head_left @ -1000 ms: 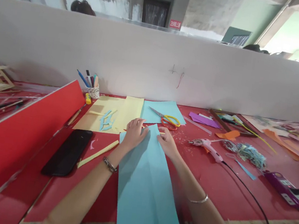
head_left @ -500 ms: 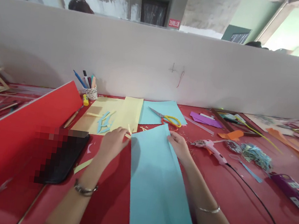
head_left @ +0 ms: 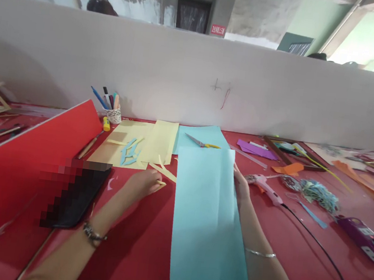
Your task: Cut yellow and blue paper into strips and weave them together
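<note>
My right hand point(head_left: 242, 186) grips the right edge of a large light-blue paper sheet point(head_left: 206, 225), its fingers partly hidden behind it. The sheet is raised at its far end and hangs past the table's front edge. To its left, my left hand point(head_left: 143, 184) is closed, with a thin yellow paper strip point(head_left: 161, 183) poking out from the fingers. More yellow strips point(head_left: 165, 170) lie just beyond that hand, running up to the blue sheet. Scissors point(head_left: 195, 140) rest behind on another blue sheet point(head_left: 220, 137); the held sheet hides part of their handles.
Yellow paper point(head_left: 161, 143) with small blue cut pieces point(head_left: 130, 152) lies at the back left, near a pen cup point(head_left: 113, 114). A black phone point(head_left: 84, 197) and red board point(head_left: 31, 170) are left. On the right are a pink glue gun point(head_left: 268, 190) and purple power strip point(head_left: 363, 239).
The blue sheet has shifted right with my right hand and now covers part of the scissors' handles. My left hand has moved slightly nearer me; the yellow strip beside the phone no longer lies there.
</note>
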